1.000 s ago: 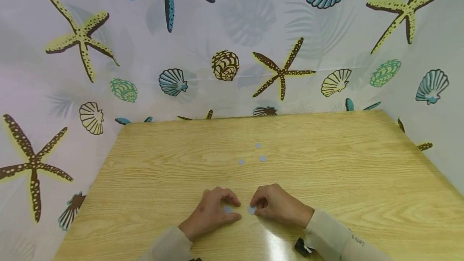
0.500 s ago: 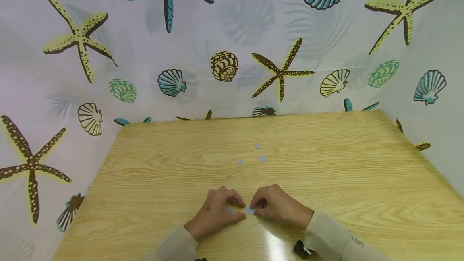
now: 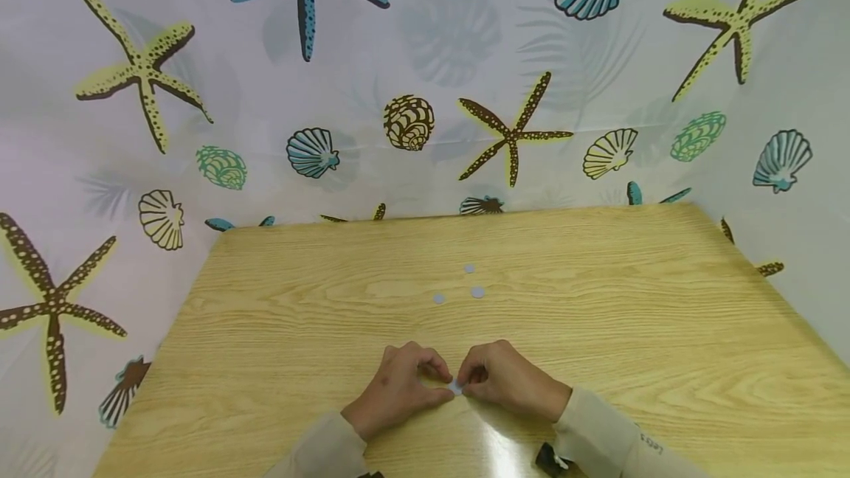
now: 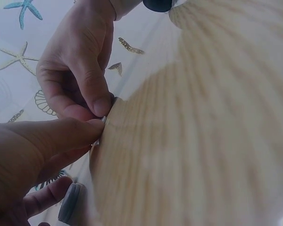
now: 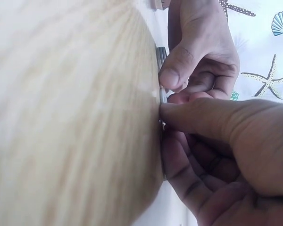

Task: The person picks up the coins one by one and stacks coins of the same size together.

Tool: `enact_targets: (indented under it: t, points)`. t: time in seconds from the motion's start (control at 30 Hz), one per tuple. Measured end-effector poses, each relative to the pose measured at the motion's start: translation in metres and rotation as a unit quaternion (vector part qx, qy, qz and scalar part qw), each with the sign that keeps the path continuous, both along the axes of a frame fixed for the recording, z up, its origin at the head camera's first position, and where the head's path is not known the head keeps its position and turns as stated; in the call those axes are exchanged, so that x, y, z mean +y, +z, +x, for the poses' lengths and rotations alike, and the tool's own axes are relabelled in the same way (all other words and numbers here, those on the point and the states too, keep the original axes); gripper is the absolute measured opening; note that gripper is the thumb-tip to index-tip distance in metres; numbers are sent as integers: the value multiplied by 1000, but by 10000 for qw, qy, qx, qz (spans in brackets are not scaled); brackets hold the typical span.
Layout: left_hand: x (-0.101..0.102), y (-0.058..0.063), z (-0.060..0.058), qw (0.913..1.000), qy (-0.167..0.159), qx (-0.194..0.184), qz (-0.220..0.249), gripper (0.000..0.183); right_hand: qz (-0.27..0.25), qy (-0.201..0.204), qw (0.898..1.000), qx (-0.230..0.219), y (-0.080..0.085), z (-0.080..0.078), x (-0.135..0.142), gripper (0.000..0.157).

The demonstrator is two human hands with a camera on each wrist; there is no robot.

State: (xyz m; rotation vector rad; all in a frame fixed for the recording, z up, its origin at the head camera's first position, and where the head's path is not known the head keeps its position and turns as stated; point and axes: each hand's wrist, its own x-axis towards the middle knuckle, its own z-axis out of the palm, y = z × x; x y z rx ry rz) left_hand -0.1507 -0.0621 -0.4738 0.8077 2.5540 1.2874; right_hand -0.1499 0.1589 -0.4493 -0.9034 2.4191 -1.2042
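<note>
Between the two hands, low over the table, is a small pale grey coin-like disc (image 3: 455,388). My right hand (image 3: 510,378) pinches its right side with thumb and index finger. From the other side my left hand (image 3: 401,382) has its thumb and index fingertips at the disc's left edge, curled as in a pinch. In the left wrist view a second grey disc (image 4: 70,202) shows beside the left hand's lower fingers; in the head view that hand hides it. The right wrist view shows both thumbs nearly meeting, with the left hand (image 5: 203,56) behind.
Three more pale discs lie farther back on the wood-grain table (image 3: 299,301): a left one (image 3: 439,299), a right one (image 3: 477,292) and a rear one (image 3: 469,268). A small black object (image 3: 550,459) sits by the right sleeve. Cloth printed with starfish and shells (image 3: 425,35) surrounds the table.
My left hand has moved right until its fingertips reach the disc in my right hand. The other disc inside the left hand's curl has become covered. The right hand has barely moved.
</note>
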Motion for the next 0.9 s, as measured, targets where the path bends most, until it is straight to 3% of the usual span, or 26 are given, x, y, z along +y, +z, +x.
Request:
enact_targets:
  t: [0.43,0.6,0.9]
  points:
    - [2,2,-1,9996,222,-133,-114,17,55,35,10000,-24,0,-2,-1,8]
    - [2,3,-1,9996,208,-152,-132,17,66,43,9997,-240,3,-6,2,7]
    - [2,4,-2,9995,191,-219,-138,17,347,-816,9960,-100,18,-37,26,3]
